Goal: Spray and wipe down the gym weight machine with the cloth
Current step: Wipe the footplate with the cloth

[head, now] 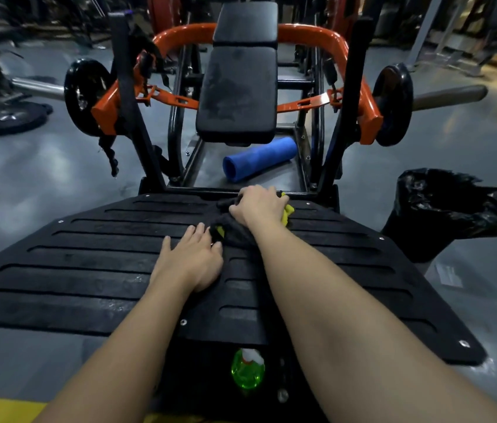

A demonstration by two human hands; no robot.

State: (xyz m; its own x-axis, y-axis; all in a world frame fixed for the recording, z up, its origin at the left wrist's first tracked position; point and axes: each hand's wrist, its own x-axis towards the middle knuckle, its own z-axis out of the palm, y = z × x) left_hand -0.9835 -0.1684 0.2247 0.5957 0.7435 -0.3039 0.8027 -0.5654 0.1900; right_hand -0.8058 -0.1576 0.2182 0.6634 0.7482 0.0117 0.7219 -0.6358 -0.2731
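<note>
The right hand [259,206] covers most of the cloth [236,232], and its fingers [251,193] curl out of sight over the far side. The green spray bottle [247,372] is blurred and its nozzle unclear. The black bin [454,215] runs off the right edge.

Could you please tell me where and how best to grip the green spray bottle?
Probably by the neck just under its white trigger head, reaching down from above: the spray bottle seems to stand upright below the near edge of the footplate. The left hand lies flat and free; the right hand grips the cloth.
</note>
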